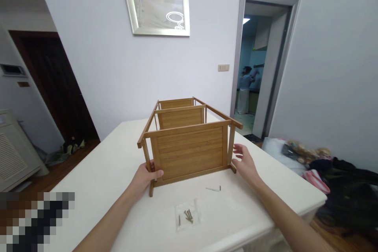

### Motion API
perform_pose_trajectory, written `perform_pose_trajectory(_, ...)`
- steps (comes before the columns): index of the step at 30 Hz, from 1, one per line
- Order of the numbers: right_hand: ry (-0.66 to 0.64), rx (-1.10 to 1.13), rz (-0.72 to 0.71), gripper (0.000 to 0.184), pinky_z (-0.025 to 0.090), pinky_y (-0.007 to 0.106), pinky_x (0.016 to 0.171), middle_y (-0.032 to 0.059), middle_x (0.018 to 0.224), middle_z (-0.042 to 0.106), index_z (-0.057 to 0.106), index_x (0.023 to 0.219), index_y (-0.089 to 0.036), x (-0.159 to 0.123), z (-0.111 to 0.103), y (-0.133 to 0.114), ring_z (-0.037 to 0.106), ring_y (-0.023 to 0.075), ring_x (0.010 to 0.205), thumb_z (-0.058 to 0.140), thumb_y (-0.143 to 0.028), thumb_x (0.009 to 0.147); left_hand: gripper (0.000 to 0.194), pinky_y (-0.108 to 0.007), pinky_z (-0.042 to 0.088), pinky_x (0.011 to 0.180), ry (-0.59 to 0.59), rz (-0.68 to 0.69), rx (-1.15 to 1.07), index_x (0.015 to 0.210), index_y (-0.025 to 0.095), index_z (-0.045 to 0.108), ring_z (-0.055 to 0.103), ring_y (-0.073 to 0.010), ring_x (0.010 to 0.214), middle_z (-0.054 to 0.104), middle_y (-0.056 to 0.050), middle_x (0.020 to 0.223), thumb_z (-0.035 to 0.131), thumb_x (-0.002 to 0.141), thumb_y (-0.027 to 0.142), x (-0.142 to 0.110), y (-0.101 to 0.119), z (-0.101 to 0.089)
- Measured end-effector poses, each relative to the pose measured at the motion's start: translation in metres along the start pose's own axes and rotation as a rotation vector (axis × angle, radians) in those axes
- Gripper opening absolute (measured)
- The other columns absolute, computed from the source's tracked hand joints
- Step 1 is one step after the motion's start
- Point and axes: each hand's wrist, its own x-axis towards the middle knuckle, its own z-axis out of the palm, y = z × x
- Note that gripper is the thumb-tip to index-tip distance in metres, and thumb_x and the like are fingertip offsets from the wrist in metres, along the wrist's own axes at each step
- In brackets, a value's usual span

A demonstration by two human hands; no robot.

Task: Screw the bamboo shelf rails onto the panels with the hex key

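Left fingers (159, 173) pinching the wooden shelf (190, 147) on the white surface (233, 212); right fingers (237, 150) spread beside its right post!

Warm grained wood on a smooth white counter (236, 208)
The three-tiered shelf rack (190, 151) at centre has a satin, brown finish; below it, a clear, crinkled plastic bag (188, 215) holds dull metal screws (188, 216), near a smooth metal hex key (213, 189). Upper centre, the picture frame (161, 33) looks glossy, pale metallic.

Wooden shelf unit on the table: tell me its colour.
The wooden shelf unit is warm honey-brown, clearest in the head view.
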Motion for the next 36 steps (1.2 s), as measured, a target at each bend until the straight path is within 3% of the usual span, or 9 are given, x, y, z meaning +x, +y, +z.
perform_pose_trajectory(2,0.114,-0.070,-0.056,0.044,0.043,0.047,0.092,0.0101,0.110,0.055,0.050,0.109,-0.020,-0.019,-0.004,-0.004,0.052,0.0278,0.102,0.057,-0.020,0.066,0.052,-0.041,0.054,0.088,0.004,-0.023,0.011,0.095,0.012,0.070,0.070,-0.0291,0.092,0.076,-0.009,0.092,0.090,0.049,0.027,0.001,-0.002,-0.001)
perform_pose_trajectory(4,0.103,-0.125,-0.136,0.028,0.044,0.045,0.090,0.0074,0.099,0.056,0.053,0.098,-0.022,-0.041,-0.004,-0.009,0.053,0.0264,0.097,0.058,-0.019,0.072,0.051,-0.042,0.054,0.089,0.000,-0.037,0.024,0.095,0.012,0.070,0.069,-0.0295,0.093,0.075,-0.009,0.094,0.089,0.050,0.027,0.001,-0.002,-0.002)
perform_pose_trajectory(7,-0.249,-0.297,-0.415,0.016,0.046,0.041,0.082,0.0073,0.094,0.057,0.057,0.091,-0.022,-0.069,0.000,-0.018,0.055,0.0245,0.092,0.050,-0.012,0.081,0.051,-0.041,0.054,0.089,0.013,-0.043,0.038,0.096,0.011,0.070,0.069,-0.0291,0.094,0.075,-0.010,0.096,0.089,0.051,0.027,-0.001,-0.001,-0.001)
perform_pose_trajectory(10,-0.387,-0.367,-0.489,0.020,0.047,0.040,0.077,0.0080,0.091,0.058,0.058,0.089,-0.021,-0.084,0.010,-0.030,0.054,0.0238,0.088,0.045,-0.007,0.083,0.050,-0.040,0.055,0.087,0.032,-0.045,0.037,0.095,0.012,0.069,0.069,-0.0280,0.093,0.075,-0.010,0.096,0.089,0.051,0.026,-0.002,0.000,0.000)
perform_pose_trajectory(15,-0.499,-0.228,-0.491,0.015,0.045,0.038,0.076,0.0069,0.087,0.058,0.060,0.089,-0.021,-0.111,0.040,-0.063,0.053,0.0221,0.087,0.049,-0.011,0.088,0.051,-0.038,0.055,0.083,0.062,-0.049,0.059,0.091,0.012,0.068,0.069,-0.0273,0.090,0.075,-0.009,0.091,0.090,0.048,0.026,-0.001,-0.001,-0.001)
perform_pose_trajectory(20,-0.652,-0.188,-0.364,0.014,0.044,0.039,0.083,0.0064,0.090,0.059,0.066,0.091,-0.020,-0.132,0.062,-0.086,0.052,0.0229,0.092,0.058,-0.012,0.082,0.048,-0.036,0.055,0.083,0.029,-0.033,0.048,0.091,0.013,0.068,0.069,-0.0260,0.090,0.075,-0.007,0.092,0.089,0.049,0.024,-0.002,-0.001,-0.002)
perform_pose_trajectory(24,-0.705,-0.196,-0.249,0.021,0.041,0.040,0.089,0.0049,0.088,0.059,0.069,0.093,-0.021,-0.131,0.062,-0.088,0.053,0.0216,0.092,0.058,-0.009,0.079,0.045,-0.037,0.055,0.082,0.035,-0.028,0.051,0.090,0.013,0.068,0.069,-0.0248,0.086,0.075,-0.008,0.093,0.088,0.051,0.026,-0.002,-0.002,-0.002)
perform_pose_trajectory(36,-0.754,-0.168,-0.187,0.015,0.029,0.043,0.104,0.0033,0.087,0.061,0.068,0.079,-0.021,-0.129,0.062,-0.090,0.055,0.0197,0.093,0.059,-0.009,0.076,0.048,-0.038,0.054,0.087,0.001,-0.011,0.011,0.092,0.015,0.071,0.070,-0.0260,0.089,0.076,-0.008,0.093,0.089,0.049,0.027,0.003,-0.003,0.000)
